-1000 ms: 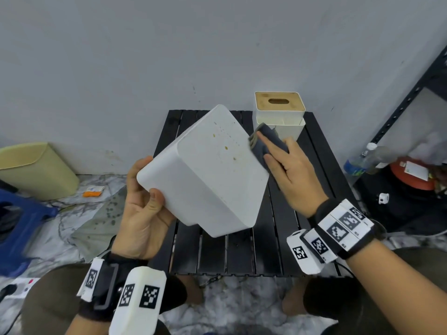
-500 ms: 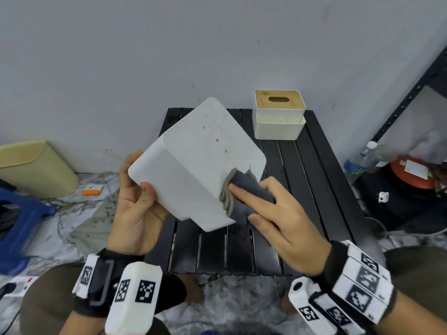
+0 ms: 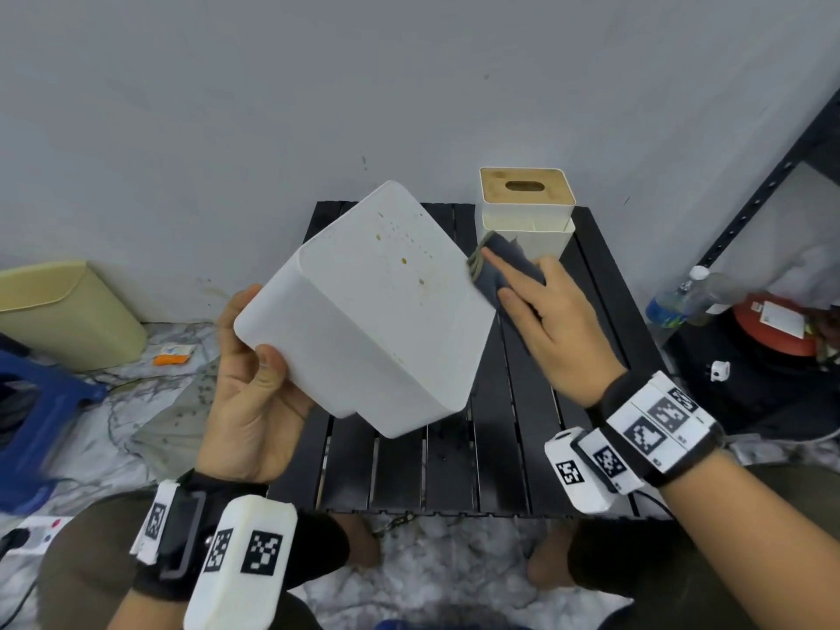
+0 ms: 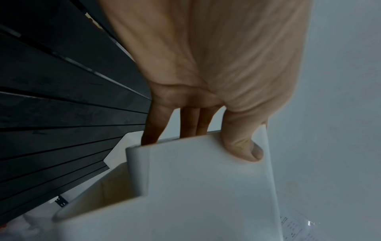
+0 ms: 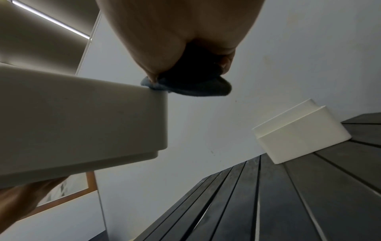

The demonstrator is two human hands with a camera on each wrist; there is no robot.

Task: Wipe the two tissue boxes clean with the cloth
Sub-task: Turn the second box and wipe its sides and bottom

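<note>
My left hand (image 3: 254, 384) grips a large white tissue box (image 3: 368, 311) tilted in the air above the black slatted table (image 3: 477, 470), thumb on its side and fingers inside its open end (image 4: 185, 128). Brown specks dot the box's upturned flat face. My right hand (image 3: 541, 311) presses a dark grey cloth (image 3: 500, 266) against the box's far right edge with straight fingers; in the right wrist view the cloth (image 5: 191, 84) sits at the box's corner (image 5: 103, 114). A second white tissue box (image 3: 525, 211) with a wooden slotted lid stands at the table's back right.
A grey wall rises just behind the table. A beige bin (image 3: 63, 311) and a blue stool (image 3: 32, 402) stand on the floor at left. A black shelf frame (image 3: 772, 184), a water bottle (image 3: 682, 297) and a red container (image 3: 772, 325) are at right.
My right hand has swept the cloth from the box's near lower edge back up to its far right edge. The box has tilted slightly in my left hand.
</note>
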